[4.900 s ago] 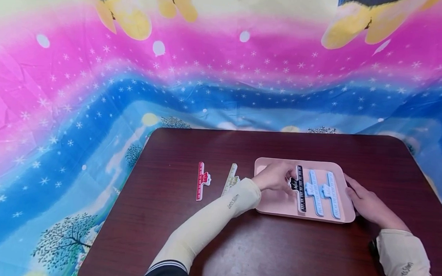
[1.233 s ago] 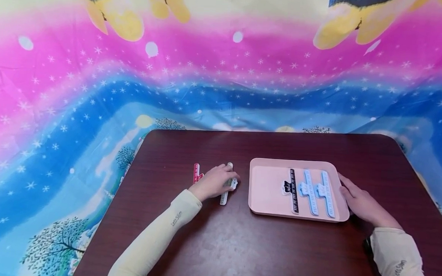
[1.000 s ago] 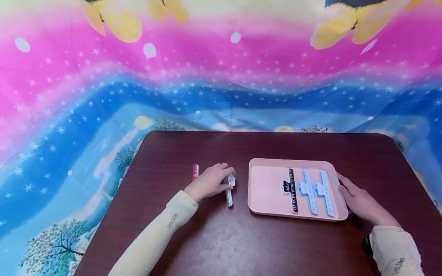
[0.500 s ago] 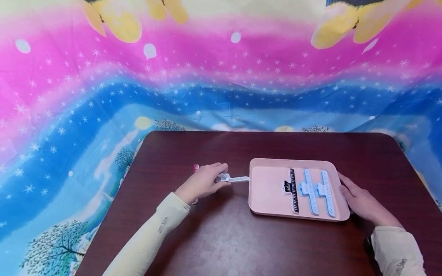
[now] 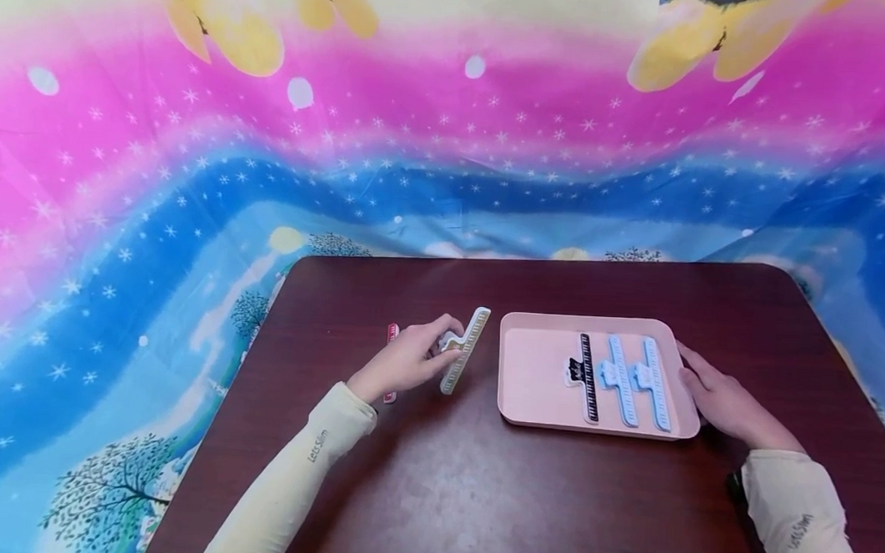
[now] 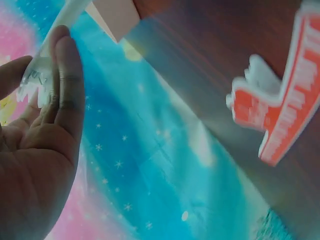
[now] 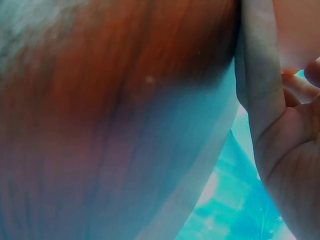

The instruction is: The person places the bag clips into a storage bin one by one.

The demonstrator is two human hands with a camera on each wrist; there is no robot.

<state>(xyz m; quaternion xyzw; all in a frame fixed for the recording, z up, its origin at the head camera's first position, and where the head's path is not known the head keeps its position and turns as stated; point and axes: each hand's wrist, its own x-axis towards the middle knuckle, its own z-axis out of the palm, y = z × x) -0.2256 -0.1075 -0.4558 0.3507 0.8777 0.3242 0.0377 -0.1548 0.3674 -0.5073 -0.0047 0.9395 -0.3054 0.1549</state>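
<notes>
My left hand (image 5: pixel 404 360) pinches a gold-and-white keyboard-patterned clip (image 5: pixel 467 353) by its grip, holding it tilted left of the pink tray (image 5: pixel 530 381). In the left wrist view the held clip (image 6: pixel 39 80) shows pale between thumb and fingers. Partly behind that hand lies a red keyboard clip (image 5: pixel 393 332), plainly seen in the left wrist view. My right hand (image 5: pixel 728 408) rests along the tray's right side, fingers fairly straight against the wall. Inside the tray are a black keyboard clip (image 5: pixel 589 378) and two light blue ones, left (image 5: pixel 620 382) and right (image 5: pixel 655 384).
A dark brown wooden table (image 5: pixel 469 495) carries everything, its rounded far corners in view. Behind it hangs a colourful snowflake-printed cloth (image 5: pixel 449 160). The tray's low raised rim stands between the held clip and the clips inside.
My left hand has let go of the black clip in the tray, moved left and picked up the gold clip, turning it until its keyboard side shows. My right hand has stayed at the tray.
</notes>
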